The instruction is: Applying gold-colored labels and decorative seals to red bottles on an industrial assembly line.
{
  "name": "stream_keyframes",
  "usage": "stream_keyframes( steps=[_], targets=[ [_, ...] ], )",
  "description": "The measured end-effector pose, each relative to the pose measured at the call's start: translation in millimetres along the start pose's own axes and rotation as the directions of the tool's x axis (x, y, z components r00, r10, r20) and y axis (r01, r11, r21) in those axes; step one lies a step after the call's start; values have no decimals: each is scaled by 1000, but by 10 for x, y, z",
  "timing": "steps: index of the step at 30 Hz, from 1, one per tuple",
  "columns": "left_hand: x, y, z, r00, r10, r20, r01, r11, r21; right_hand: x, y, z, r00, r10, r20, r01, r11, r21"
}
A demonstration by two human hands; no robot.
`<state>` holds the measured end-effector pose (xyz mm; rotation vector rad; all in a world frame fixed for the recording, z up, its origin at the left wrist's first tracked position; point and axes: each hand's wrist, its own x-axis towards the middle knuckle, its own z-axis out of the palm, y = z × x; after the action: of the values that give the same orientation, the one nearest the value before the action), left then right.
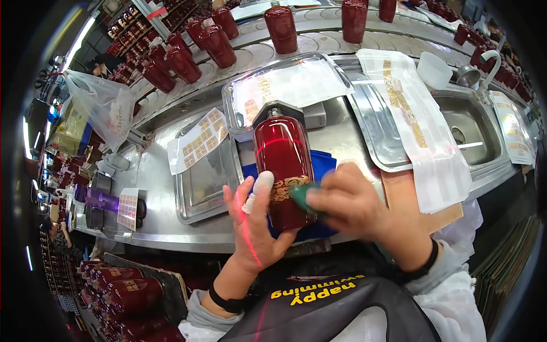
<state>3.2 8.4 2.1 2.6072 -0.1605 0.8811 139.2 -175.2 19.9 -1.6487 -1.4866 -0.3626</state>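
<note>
Steel bench (154, 188), trays, sink (464, 128) (bottles crowd conveyor (319, 34)).

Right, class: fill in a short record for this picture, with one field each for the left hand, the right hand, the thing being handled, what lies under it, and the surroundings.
left hand: left hand cradles the dark red bottle, thumb wrapped in white tape
right hand: right hand presses a green pad onto the bottle's gold label
handled thing: dark red bottle, lying with its neck pointing away
underneath: blue cloth on a steel bench
surroundings: steel trays, label sheets, a sink, more red bottles on a conveyor
</note>
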Motion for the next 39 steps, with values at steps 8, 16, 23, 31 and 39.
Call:
stream_keyframes(
  steps=[8,16,23,31,39],
  targets=[
    [-54,-110,82,999,-7,-35,4,996,-87,156,166,-55,997,23,-75,-30,994,-103],
    [-95,-59,51,1000,29,5,-29,999,14,263,233,-14,900,408,-152,-387,910,149],
    [-96,20,60,988,156,-11,-152,977,151,197,123,-79,888,444,-119,-414,886,210],
    [-144,-40,72,987,-38,-154,30,998,-57,337,71,-166,954,262,149,-286,943,172],
    [-228,-153,68,986,141,-89,-137,989,50,340,69,-207,899,356,257,-423,859,290]
  ],
)
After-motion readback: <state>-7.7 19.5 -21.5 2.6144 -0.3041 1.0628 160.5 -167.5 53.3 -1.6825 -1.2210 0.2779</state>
